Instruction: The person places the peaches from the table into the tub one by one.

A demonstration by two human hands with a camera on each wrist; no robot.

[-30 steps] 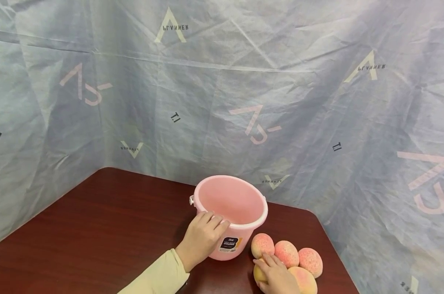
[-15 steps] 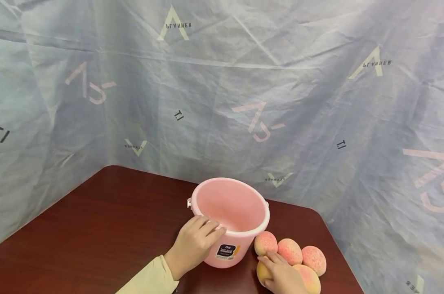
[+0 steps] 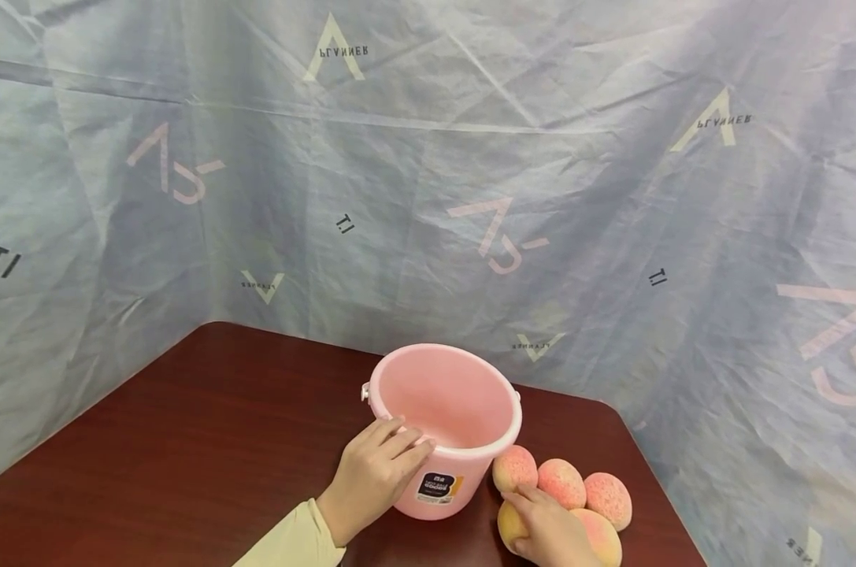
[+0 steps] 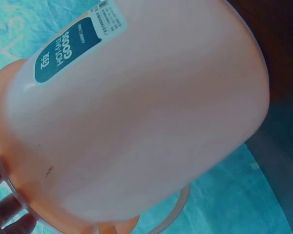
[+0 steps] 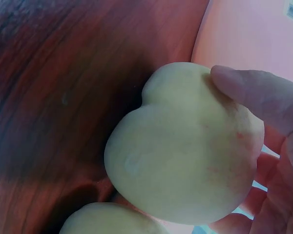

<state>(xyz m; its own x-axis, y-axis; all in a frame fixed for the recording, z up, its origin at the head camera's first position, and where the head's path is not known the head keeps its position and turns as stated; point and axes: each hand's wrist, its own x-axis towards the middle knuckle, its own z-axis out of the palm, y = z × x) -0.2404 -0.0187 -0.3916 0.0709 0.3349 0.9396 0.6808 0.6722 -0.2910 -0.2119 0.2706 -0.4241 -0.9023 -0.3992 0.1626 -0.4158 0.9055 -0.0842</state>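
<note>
My left hand (image 3: 378, 472) holds the near rim of a pink plastic bucket (image 3: 443, 379), its fingers hooked over the edge. The bucket stands upright with a dark label on its side, and its visible inside is bare. In the left wrist view the fingertips (image 4: 10, 207) show at the rim. Right of the bucket, my right hand (image 3: 553, 529) grips a yellowish peach (image 5: 180, 146), thumb on one side and fingers round the other. Several more peaches lie beside it: a speckled pink peach (image 3: 516, 468) near the bucket, and a larger yellow-pink peach (image 3: 601, 537) partly behind the hand.
The dark red-brown table (image 3: 187, 441) stretches to the left of the bucket. Grey printed cloth (image 3: 399, 173) hangs behind it and along both sides. Two other pink peaches, including an outer peach (image 3: 609, 502), lie toward the table's right edge.
My right hand has closed its thumb and fingers round the near yellowish peach. The bucket has tipped slightly toward me in the view; the left hand stays on its rim.
</note>
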